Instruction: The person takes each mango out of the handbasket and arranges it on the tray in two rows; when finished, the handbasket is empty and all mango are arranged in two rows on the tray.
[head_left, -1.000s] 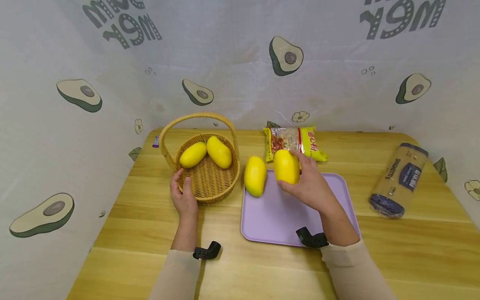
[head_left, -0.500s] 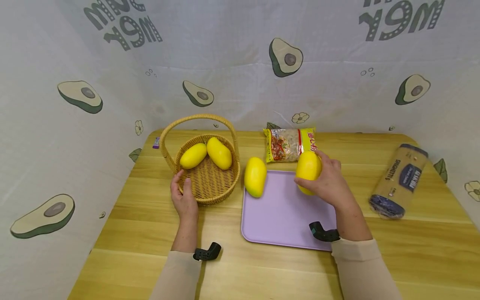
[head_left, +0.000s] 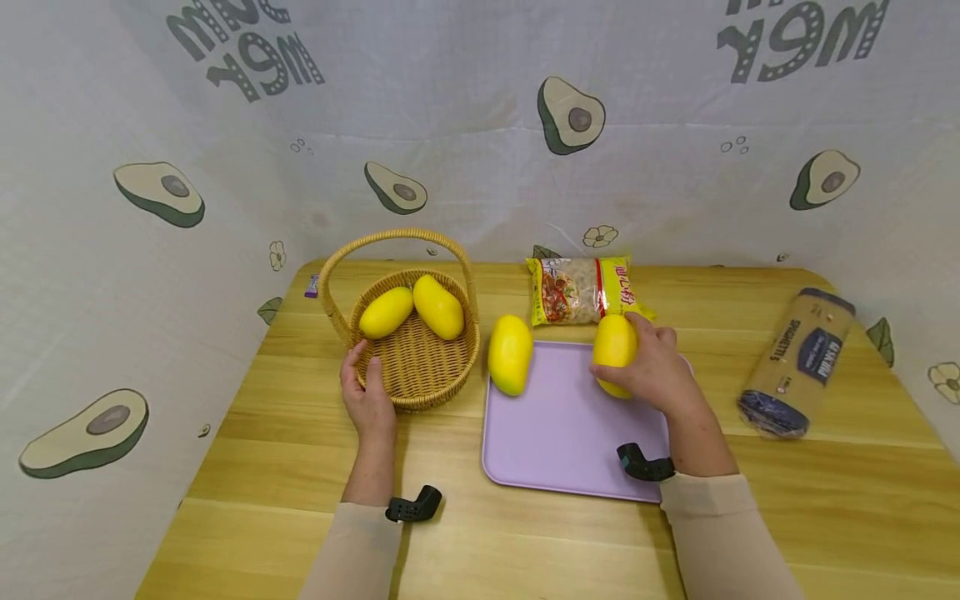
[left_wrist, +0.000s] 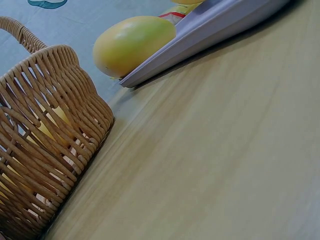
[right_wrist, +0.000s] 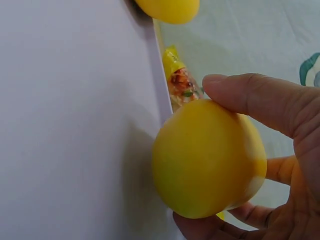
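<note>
A yellow mango (head_left: 615,354) is gripped between the thumb and fingers of my right hand (head_left: 656,367), over the right back part of the lilac tray (head_left: 562,442). The right wrist view shows this mango (right_wrist: 205,160) close to the tray surface; whether it touches is unclear. My left hand (head_left: 369,400) holds the near left rim of a wicker basket (head_left: 427,367), thumb over the edge. Two mangoes (head_left: 438,307) lie at the back inside the basket. Another mango (head_left: 511,354) lies across the tray's back left corner, seen greenish in the left wrist view.
A yellow food packet (head_left: 573,290) lies behind the tray. A spaghetti pack (head_left: 798,362) lies at the right of the table (head_left: 480,550). A small purple wrapper (head_left: 312,286) is at the back left, near the curtain (head_left: 480,108).
My right hand has carried its mango to the right over the tray, then slightly toward me. My left hand and the basket have stayed put.
</note>
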